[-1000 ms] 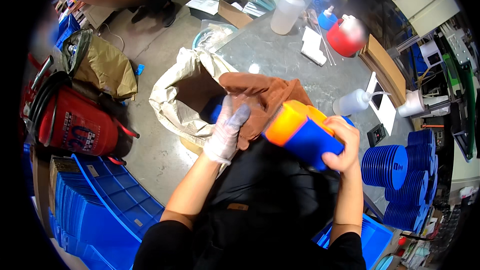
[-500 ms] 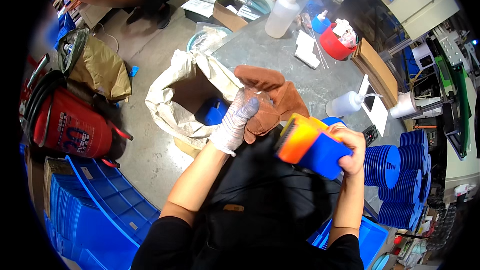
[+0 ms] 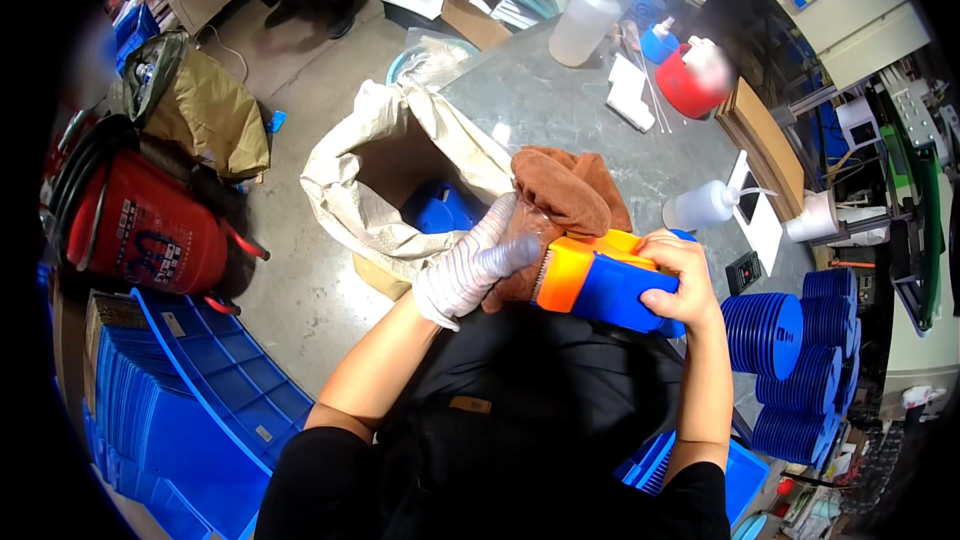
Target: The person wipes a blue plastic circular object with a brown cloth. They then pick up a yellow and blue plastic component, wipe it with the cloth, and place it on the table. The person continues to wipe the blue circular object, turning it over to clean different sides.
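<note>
My left hand (image 3: 470,270), in a striped white glove with grey fingertips, is closed on a bunched brown cloth (image 3: 568,192). A bit of clear shiny film shows on the cloth beside my fingers. Bare and closed, my right hand (image 3: 684,278) grips a blue and orange tape dispenser (image 3: 620,292) by its blue end. The dispenser's toothed orange edge meets the cloth right next to my left fingers; whether it presses on it I cannot tell. Both things are held above my lap, at the near edge of the grey table (image 3: 500,90).
An open white woven sack (image 3: 335,175) with a blue thing (image 3: 440,208) inside stands left of the table. Squeeze bottles (image 3: 585,25) and a red tub (image 3: 690,90) are at the back. Stacked blue discs (image 3: 765,335) rise at right; a red fire extinguisher (image 3: 150,225) stands far left.
My right hand has swung the tape dispenser left and levelled it, up against the brown cloth. The cloth has shifted right and is bunched more tightly. The whole view has turned slightly.
</note>
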`<move>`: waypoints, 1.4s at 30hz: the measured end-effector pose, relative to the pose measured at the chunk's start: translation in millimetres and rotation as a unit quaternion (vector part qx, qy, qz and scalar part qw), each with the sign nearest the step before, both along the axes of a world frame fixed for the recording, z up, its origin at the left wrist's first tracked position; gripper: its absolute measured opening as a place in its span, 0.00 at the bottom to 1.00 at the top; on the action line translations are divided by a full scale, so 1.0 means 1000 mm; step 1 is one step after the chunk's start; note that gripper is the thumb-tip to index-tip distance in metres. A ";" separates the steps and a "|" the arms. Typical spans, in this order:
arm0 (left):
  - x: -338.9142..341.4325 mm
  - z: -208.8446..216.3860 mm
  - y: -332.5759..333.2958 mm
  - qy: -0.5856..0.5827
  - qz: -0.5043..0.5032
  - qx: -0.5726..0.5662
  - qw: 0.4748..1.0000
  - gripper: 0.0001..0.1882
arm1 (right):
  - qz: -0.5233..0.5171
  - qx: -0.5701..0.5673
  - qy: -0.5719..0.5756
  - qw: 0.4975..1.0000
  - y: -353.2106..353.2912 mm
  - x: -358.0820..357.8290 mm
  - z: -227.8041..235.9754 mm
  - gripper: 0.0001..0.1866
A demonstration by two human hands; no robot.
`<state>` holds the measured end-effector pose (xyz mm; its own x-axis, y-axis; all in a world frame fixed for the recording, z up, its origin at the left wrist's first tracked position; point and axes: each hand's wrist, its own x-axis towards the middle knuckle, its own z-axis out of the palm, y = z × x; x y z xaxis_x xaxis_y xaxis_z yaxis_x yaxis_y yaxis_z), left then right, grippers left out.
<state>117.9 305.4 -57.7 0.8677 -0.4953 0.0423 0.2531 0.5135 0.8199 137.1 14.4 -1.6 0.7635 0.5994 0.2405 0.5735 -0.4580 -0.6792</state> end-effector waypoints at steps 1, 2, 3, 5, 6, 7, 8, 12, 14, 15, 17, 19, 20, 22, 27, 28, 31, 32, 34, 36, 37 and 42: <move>-0.002 0.003 0.000 -0.012 -0.008 -0.011 1.000 0.48 | -0.001 -0.004 0.003 1.000 -0.001 0.000 0.000 0.27; -0.002 0.009 0.000 -0.008 -0.011 0.024 1.000 0.48 | -0.001 -0.007 0.006 1.000 -0.002 -0.001 0.000 0.27; -0.001 0.016 0.000 -0.005 -0.014 0.059 0.998 0.48 | -0.002 -0.011 0.009 1.000 -0.003 -0.001 0.001 0.27; -0.003 0.020 0.002 0.023 -0.017 0.077 0.997 0.46 | 0.000 -0.014 0.023 1.000 -0.002 -0.001 0.000 0.26; -0.005 0.019 0.003 0.047 -0.021 0.057 0.997 0.45 | 0.000 -0.011 0.032 0.999 -0.002 0.000 -0.001 0.26; -0.006 0.016 0.002 0.053 -0.017 0.046 0.997 0.44 | -0.001 -0.008 0.042 0.999 -0.001 0.001 -0.001 0.26; -0.007 0.014 0.002 0.059 -0.013 0.035 0.998 0.43 | 0.005 -0.010 0.040 0.999 0.000 0.001 0.000 0.25; -0.012 0.009 0.000 0.034 0.051 0.008 0.998 0.41 | 0.028 -0.030 0.051 0.998 0.010 0.003 0.016 0.27; -0.018 0.015 -0.002 0.039 0.096 -0.017 0.994 0.40 | 0.065 -0.060 0.039 0.995 0.018 0.003 0.033 0.30; -0.021 0.018 0.001 0.046 0.085 -0.031 0.995 0.42 | 0.097 -0.082 0.021 0.992 0.026 0.004 0.046 0.33; -0.029 0.023 0.017 0.063 0.070 -0.047 0.994 0.46 | 0.159 -0.109 0.000 0.981 0.044 -0.002 0.075 0.40; -0.044 0.022 0.036 0.080 0.080 -0.048 0.992 0.49 | 0.200 -0.124 0.016 0.972 0.061 -0.005 0.099 0.40; -0.052 0.019 0.045 0.083 0.086 -0.047 0.992 0.51 | 0.211 -0.146 0.003 0.967 0.062 -0.002 0.104 0.38; -0.064 0.012 0.057 0.097 0.142 -0.074 0.982 0.52 | 0.219 -0.182 -0.041 0.958 0.055 0.009 0.104 0.34; -0.085 -0.016 0.097 0.167 0.253 -0.217 0.928 0.45 | 0.120 -0.305 -0.088 0.941 0.028 0.032 0.095 0.29; -0.085 -0.018 0.114 0.131 0.217 -0.200 0.946 0.45 | 0.093 -0.320 -0.070 0.940 0.022 0.036 0.093 0.28; -0.089 -0.025 0.147 0.131 0.266 -0.167 0.940 0.45 | 0.058 -0.339 -0.092 0.935 0.006 0.041 0.093 0.29; -0.086 -0.024 0.156 0.125 0.223 -0.169 0.952 0.45 | 0.052 -0.332 -0.094 0.937 0.004 0.043 0.092 0.29; -0.086 -0.016 0.149 0.117 0.234 -0.172 0.950 0.45 | 0.027 -0.335 -0.109 0.936 0.011 0.049 0.085 0.29; -0.080 -0.015 0.133 0.079 0.241 -0.131 0.958 0.47 | 0.006 -0.374 -0.122 0.919 0.025 0.053 0.079 0.30; -0.077 -0.003 0.121 0.069 0.235 -0.134 0.960 0.47 | -0.007 -0.379 -0.121 0.918 0.031 0.054 0.073 0.30; -0.058 0.037 0.045 -0.162 0.236 0.244 0.926 0.42 | -0.059 -0.428 -0.127 0.893 0.077 0.055 0.045 0.27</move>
<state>59.9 350.5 -20.4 0.9734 -0.0923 0.2095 -0.2053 0.0521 0.9773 192.6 91.1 43.1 0.8200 0.5649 -0.0925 0.5720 -0.8150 0.0929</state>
